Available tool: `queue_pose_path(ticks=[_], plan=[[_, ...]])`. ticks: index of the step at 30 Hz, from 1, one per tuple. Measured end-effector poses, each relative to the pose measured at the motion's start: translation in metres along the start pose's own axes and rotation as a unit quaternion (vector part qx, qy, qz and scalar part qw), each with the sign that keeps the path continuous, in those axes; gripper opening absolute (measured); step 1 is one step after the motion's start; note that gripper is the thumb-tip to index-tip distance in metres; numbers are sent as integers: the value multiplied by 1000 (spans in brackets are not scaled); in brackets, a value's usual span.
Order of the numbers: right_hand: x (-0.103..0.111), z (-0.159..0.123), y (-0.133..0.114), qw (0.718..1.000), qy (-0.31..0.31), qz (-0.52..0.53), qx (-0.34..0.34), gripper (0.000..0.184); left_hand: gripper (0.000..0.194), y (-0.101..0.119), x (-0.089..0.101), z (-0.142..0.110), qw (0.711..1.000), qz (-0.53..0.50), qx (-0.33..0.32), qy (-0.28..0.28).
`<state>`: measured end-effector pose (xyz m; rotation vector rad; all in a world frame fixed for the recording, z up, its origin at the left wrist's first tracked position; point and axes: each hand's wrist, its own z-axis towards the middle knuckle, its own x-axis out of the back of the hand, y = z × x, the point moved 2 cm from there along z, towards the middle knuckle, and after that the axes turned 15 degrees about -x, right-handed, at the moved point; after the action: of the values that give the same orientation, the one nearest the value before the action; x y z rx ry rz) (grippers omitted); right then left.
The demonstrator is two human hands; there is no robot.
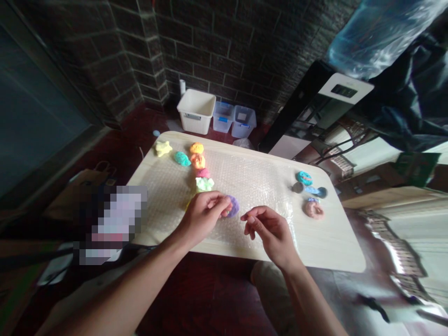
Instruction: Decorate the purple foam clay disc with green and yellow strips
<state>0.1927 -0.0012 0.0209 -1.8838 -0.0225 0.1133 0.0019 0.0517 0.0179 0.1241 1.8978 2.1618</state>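
My left hand [208, 209] is closed, its thumb and fingers pinching a flat, rounded purple clay piece [233, 206] at its edge. Small light specks show by those fingertips, too small to name. To the right, my right hand [268, 228] hovers apart from the purple piece. Its fingers are curled, with thumb and index finger drawn together; whatever lies between them cannot be made out. Beyond my left hand runs a row of modelled lumps: pale green [204, 184], pinkish red [202, 172], orange [198, 161] and yellow-orange [196, 148]. Something yellow is partly hidden behind that hand.
Bubble wrap [241, 177] covers the middle of the pale table [332, 242]. A yellow star shape [163, 148] and a teal lump [182, 158] lie far left. On the right are a teal ball [304, 178], a dumbbell-shaped piece [311, 190] and a pink ring [314, 210]. Bins [196, 109] stand behind.
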Motion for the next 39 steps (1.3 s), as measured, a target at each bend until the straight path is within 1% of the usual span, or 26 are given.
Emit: queue_pose_path(ticks=[4, 8, 13, 16, 20, 26, 28, 31, 34, 39], plan=[[0, -1, 0, 1000, -11, -6, -5, 24, 30, -1, 0, -1, 1000, -1, 2, 5], [1, -2, 3, 1000, -21, -4, -10, 39, 30, -2, 0, -1, 1000, -5, 9, 11], [1, -3, 5, 999, -2, -9, -45, 51, 30, -2, 0, -2, 1000, -1, 1, 3], [-1, -4, 3, 999, 4, -23, -47, 54, 30, -3, 1, -2, 1000, 10, -3, -5], [-4, -4, 0, 999, -4, -41, -27, 49, 30, -3, 1, -3, 1000, 25, 1, -14], [-7, -4, 4, 999, -18, -23, -16, 28, 28, -1, -2, -3, 999, 22, -6, -30], [-8, -4, 6, 999, -25, -25, -6, 24, 26, 0, -3, -4, 999, 16, -7, -45], [-7, -4, 7, 999, -29, -40, 8, 21, 25, -1, -6, -6, 996, 13, -14, -83], [-6, -5, 7, 998, -16, -64, 14, 20, 26, -5, -7, -8, 993, 7, -6, -116], [-3, -9, 4, 991, 26, -120, 43, 17, 23, -10, -9, -11, 989, -20, 19, -144]])
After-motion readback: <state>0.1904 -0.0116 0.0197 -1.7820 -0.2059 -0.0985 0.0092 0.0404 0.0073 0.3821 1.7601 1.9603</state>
